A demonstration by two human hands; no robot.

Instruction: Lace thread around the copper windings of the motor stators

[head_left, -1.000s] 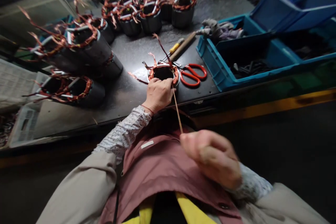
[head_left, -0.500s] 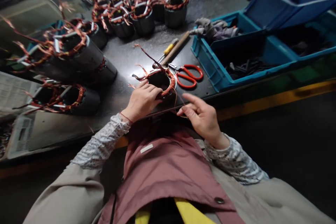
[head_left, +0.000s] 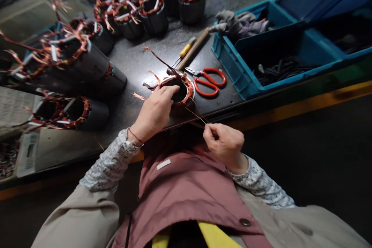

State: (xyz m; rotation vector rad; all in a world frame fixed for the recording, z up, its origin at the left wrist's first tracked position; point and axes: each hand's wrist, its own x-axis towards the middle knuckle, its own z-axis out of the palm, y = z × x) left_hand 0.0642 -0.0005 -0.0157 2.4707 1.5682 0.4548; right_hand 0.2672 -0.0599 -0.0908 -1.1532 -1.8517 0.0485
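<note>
Copper-ringed cylinder (head_left: 190,90) stands far-left of the right hand (head_left: 225,141), which pinches its cord (head_left: 202,120); the nearer left hand (head_left: 155,109) overlaps its rim, hold unclear.

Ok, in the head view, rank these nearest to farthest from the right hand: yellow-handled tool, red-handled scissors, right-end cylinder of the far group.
1. Red-handled scissors: beyond the right hand, slightly leftward.
2. Yellow-handled tool: farther back, left of the wooden handle.
3. Right-end cylinder: farthest back, behind both.
</note>
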